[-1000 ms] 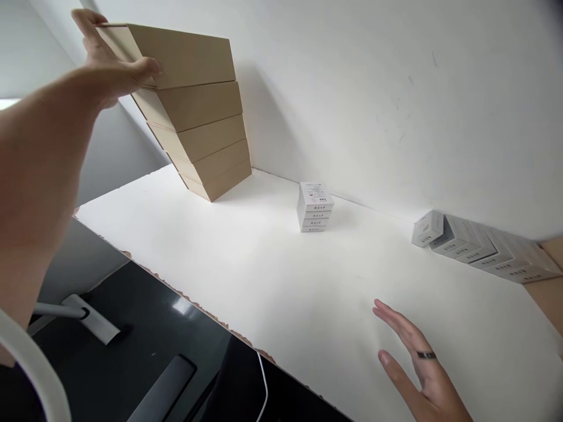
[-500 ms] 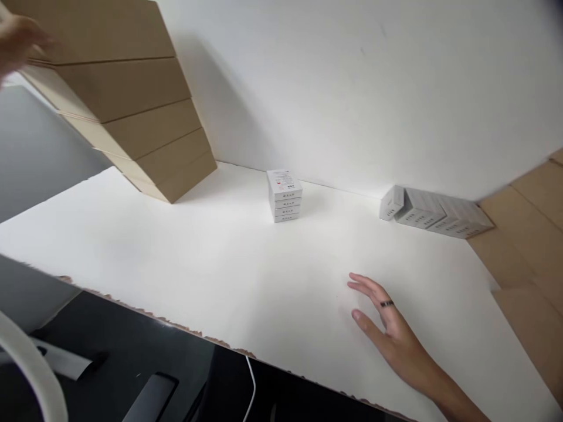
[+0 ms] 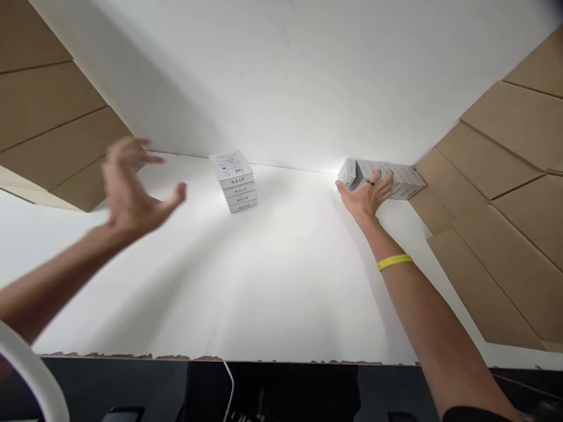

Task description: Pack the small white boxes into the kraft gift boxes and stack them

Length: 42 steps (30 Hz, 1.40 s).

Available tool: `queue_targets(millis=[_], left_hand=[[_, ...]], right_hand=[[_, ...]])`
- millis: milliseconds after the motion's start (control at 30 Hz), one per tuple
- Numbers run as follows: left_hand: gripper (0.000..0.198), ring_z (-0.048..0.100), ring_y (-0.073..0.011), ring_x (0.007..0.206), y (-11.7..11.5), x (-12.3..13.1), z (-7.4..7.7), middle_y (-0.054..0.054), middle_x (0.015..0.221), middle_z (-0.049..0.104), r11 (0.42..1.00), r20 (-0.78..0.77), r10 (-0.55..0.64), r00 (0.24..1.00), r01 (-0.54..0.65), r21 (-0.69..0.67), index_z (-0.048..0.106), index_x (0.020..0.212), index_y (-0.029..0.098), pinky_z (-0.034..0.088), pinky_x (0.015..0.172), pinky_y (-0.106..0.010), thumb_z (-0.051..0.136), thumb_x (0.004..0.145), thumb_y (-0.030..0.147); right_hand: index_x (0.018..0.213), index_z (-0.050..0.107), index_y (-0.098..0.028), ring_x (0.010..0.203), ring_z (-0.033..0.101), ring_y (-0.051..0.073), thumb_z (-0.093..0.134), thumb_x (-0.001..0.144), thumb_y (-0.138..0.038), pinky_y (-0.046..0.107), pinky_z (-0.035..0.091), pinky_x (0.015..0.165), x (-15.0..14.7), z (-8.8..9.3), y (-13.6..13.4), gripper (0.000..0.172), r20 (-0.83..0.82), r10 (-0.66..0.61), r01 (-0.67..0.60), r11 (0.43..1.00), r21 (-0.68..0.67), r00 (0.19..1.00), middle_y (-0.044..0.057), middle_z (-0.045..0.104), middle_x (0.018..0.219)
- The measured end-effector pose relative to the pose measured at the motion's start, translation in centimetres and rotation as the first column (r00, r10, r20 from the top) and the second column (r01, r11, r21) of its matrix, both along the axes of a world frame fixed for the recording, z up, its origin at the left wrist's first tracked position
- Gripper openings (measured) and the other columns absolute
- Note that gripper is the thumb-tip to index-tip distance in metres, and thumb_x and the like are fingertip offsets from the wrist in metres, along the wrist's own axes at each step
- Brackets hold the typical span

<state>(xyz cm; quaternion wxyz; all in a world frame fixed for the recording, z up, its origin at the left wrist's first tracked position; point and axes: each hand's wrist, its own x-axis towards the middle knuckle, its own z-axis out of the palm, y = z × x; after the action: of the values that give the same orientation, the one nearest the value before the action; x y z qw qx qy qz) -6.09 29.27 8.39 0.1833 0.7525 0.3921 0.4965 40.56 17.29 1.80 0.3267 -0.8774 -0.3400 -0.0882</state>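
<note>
My left hand is open in mid-air, its fingers and thumb spread and slightly blurred, with nothing in it. It sits between the tall brown cardboard stack on the left and a small stack of white boxes with printed labels. My right hand, with a ring and a yellow wristband, reaches to a row of similar white boxes by the wall. Its fingers are apart in front of the row, the thumb beside the leftmost, tilted box. Whether the fingers touch the boxes, I cannot tell.
Brown cardboard boxes are stacked at the left. More cardboard lines the right side. The white tabletop has a chipped front edge. A white cable hangs below it, and a white curved object shows at lower left.
My left hand has come away from the cardboard stack, down and to the right. My right hand has moved forward to the row of white boxes. The view has turned right.
</note>
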Motion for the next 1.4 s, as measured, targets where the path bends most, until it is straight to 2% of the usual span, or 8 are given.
queue_targets(millis=[100,200,467,667,800,967,1167,1400], left_hand=[[0.097,0.051,-0.0411,0.14,-1.5,1.4,-4.1,-0.014,0.163,0.03,0.996,-0.081,-0.093,0.992,0.091,-0.02,0.038,0.121,0.024,0.027,0.126,-0.077,0.105,0.058,0.055],[0.101,0.051,-0.0402,0.137,-1.0,1.7,-6.3,-0.016,0.165,0.023,0.985,-0.078,-0.15,0.986,0.142,-0.099,0.031,0.122,0.026,0.027,0.123,-0.081,0.104,0.06,0.061],[0.12,0.027,-0.05,0.158,1.0,2.6,-7.2,-0.021,0.165,0.008,0.963,-0.151,-0.13,0.98,0.089,-0.253,0.027,0.13,0.024,0.029,0.127,-0.079,0.107,0.05,0.062],[0.128,0.035,-0.0462,0.158,1.7,3.9,-8.1,-0.026,0.166,0.015,0.912,-0.222,-0.159,0.962,0.058,-0.406,0.021,0.144,0.023,0.037,0.126,-0.07,0.1,0.051,0.064],[0.124,0.04,-0.0433,0.156,1.7,4.3,-7.9,-0.022,0.165,0.035,0.885,-0.26,-0.158,0.953,0.019,-0.466,0.022,0.145,0.026,0.036,0.127,-0.066,0.098,0.053,0.057],[0.115,0.042,-0.0379,0.158,1.7,4.7,-7.4,-0.019,0.158,0.054,0.834,-0.22,-0.184,0.958,0.034,-0.551,0.023,0.141,0.026,0.032,0.132,-0.061,0.097,0.058,0.053],[0.128,0.035,-0.0381,0.162,2.7,4.9,-7.4,-0.018,0.164,0.05,0.786,-0.213,-0.241,0.947,0.062,-0.615,0.019,0.15,0.026,0.021,0.136,-0.064,0.102,0.056,0.049],[0.133,0.039,-0.0394,0.159,2.9,4.9,-7.7,-0.019,0.165,0.047,0.784,-0.223,-0.234,0.946,0.048,-0.618,0.016,0.154,0.025,0.024,0.136,-0.064,0.102,0.057,0.05]], right_hand=[[0.149,0.026,-0.008,0.159,0.011,0.047,0.07,0.082,-0.05,0.068,0.011,0.13,1.3,-0.3,1.4,0.091,0.008,-0.073,0.073,0.997,-0.006,0.997,0.036,0.01,0.167],[0.149,0.027,-0.006,0.159,0.012,0.045,0.061,0.087,-0.042,0.068,0.013,0.13,2.5,-0.9,1.2,0.079,0.038,-0.099,0.099,0.995,-0.007,0.994,0.036,0.013,0.165],[0.146,0.032,-0.009,0.16,0.012,0.043,0.066,0.085,-0.048,0.067,0.015,0.129,2.5,-2.4,2.1,0.08,0.123,-0.027,0.026,1.0,0.012,0.992,0.033,0.016,0.163],[0.14,0.028,-0.016,0.158,0.012,0.045,0.072,0.08,-0.044,0.074,0.014,0.126,2.5,-2.7,2.1,0.08,0.079,-0.012,0.006,0.997,0.074,0.997,0.032,0.015,0.162],[0.133,0.026,-0.022,0.157,0.016,0.041,0.077,0.075,-0.052,0.069,0.015,0.128,0.3,-3.0,-0.7,0.082,0.089,0.143,-0.15,0.985,0.083,0.986,0.027,0.019,0.161],[0.13,0.027,-0.029,0.157,0.024,0.035,0.072,0.078,-0.062,0.067,0.02,0.126,-3.2,-3.0,-7.4,0.076,0.074,0.351,-0.356,0.932,0.065,0.933,0.019,0.027,0.16],[0.129,0.029,-0.032,0.152,0.034,0.035,0.069,0.08,-0.069,0.068,0.024,0.123,-4.5,-2.9,-14.6,0.073,-0.034,0.401,-0.399,0.915,0.066,0.915,0.015,0.032,0.157],[0.129,0.031,-0.031,0.151,0.034,0.038,0.068,0.082,-0.073,0.07,0.028,0.122,-4.7,-3.5,-18.1,0.073,-0.192,0.374,-0.369,0.927,0.062,0.907,0.015,0.033,0.158]])
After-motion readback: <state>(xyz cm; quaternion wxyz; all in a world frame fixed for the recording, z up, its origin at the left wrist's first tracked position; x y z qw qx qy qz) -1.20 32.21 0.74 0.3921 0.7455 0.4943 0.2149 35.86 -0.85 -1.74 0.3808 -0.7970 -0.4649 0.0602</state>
